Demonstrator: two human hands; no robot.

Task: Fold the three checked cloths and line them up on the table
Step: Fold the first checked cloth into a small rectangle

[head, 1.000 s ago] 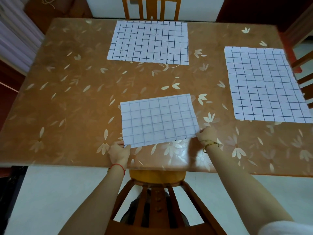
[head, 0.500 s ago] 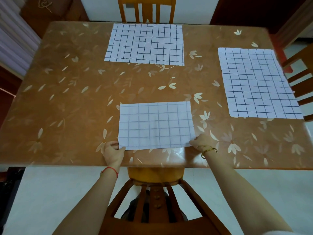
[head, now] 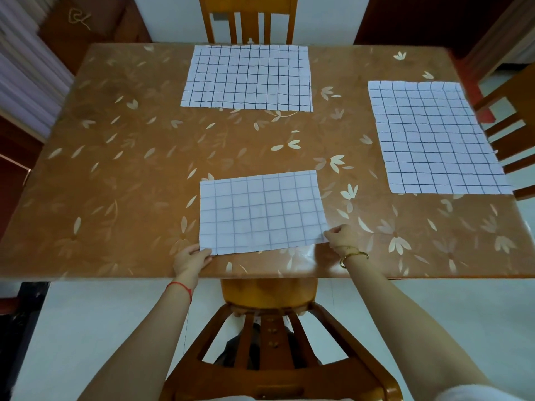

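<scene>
Three white cloths with dark checks lie on the brown flowered table [head: 121, 175]. The near cloth [head: 262, 211] is folded in half and lies flat close to the front edge. My left hand [head: 191, 260] pinches its near left corner. My right hand [head: 341, 237] pinches its near right corner. A second cloth [head: 249, 78] lies spread flat at the far middle. The third cloth [head: 434, 137] lies spread flat on the right side, reaching near the table's right edge.
A wooden chair [head: 269, 342] stands pushed in below the front edge, between my arms. Another chair [head: 249, 18] stands at the far side, and a third [head: 509, 131] at the right. A curtain [head: 26, 76] hangs on the left.
The near cloth has settled flat on the table, its near edge lowered. Both hands stayed on its near corners. The head camera shifted a little.
</scene>
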